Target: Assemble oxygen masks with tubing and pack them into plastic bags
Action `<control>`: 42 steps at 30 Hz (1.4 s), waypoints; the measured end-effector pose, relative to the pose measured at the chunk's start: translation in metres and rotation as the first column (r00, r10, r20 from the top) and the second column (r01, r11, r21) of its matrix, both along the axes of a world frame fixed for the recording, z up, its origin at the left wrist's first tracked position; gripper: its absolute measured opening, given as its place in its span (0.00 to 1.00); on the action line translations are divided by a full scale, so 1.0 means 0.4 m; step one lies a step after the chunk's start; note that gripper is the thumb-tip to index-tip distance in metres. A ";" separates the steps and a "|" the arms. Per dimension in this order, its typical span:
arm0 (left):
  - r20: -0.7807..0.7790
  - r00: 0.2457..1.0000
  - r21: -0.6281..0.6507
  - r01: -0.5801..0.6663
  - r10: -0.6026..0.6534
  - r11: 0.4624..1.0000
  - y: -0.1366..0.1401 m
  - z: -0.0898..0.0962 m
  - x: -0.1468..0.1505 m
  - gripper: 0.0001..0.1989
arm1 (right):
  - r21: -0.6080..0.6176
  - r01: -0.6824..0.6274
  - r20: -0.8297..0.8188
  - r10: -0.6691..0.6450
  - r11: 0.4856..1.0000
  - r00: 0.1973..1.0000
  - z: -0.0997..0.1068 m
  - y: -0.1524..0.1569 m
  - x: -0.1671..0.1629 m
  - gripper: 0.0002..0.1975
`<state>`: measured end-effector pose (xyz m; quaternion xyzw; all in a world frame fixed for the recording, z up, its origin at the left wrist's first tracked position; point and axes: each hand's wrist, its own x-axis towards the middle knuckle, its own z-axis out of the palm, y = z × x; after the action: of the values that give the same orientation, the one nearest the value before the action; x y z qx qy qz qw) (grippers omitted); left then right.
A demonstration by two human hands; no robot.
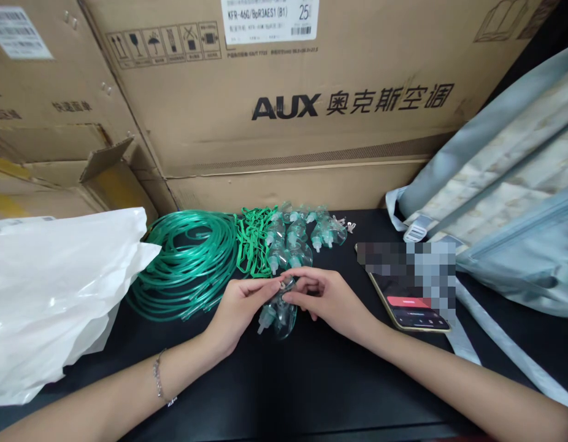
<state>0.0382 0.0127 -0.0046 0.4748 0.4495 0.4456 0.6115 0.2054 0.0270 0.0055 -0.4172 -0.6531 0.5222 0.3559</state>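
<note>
Between my two hands is a clear green oxygen mask (284,316), held over the black table with its pale connector pointing down and left. My left hand (240,304) pinches the mask's upper edge between thumb and fingers. From the other side, my right hand (323,301) grips the same edge, fingers curled. A small metal piece seems to sit at the fingertips, too covered to make out. Just beyond my hands lie several more masks (297,236) in rows. Beside them is a heap of green elastic straps (255,239), and farther left a coil of green tubing (187,258).
Small metal clips (351,227) lie behind the masks. A phone (408,294) rests at the right, near a light blue backpack (518,184) with trailing straps. A white plastic bag (58,288) covers the left side. Large cardboard boxes (288,141) stand along the back.
</note>
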 end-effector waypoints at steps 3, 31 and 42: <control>0.026 0.999 -0.010 0.035 -0.035 0.999 -0.003 0.002 -0.001 0.12 | -0.080 -0.047 -0.065 0.041 0.996 0.997 0.007 -0.007 -0.002 0.22; -0.040 0.998 -0.049 0.039 -0.041 0.998 -0.011 0.014 0.007 0.14 | -0.204 0.022 -0.006 -0.024 0.979 1.000 0.045 -0.001 0.001 0.11; -0.018 1.000 -0.075 0.024 -0.025 0.997 -0.006 0.011 0.009 0.14 | -0.210 0.058 0.047 -0.049 0.976 0.998 0.039 -0.008 -0.003 0.13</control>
<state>0.0417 0.0104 -0.0003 0.4611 0.4658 0.4165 0.6300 0.2043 0.0239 0.0211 -0.4808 -0.5895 0.5703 0.3099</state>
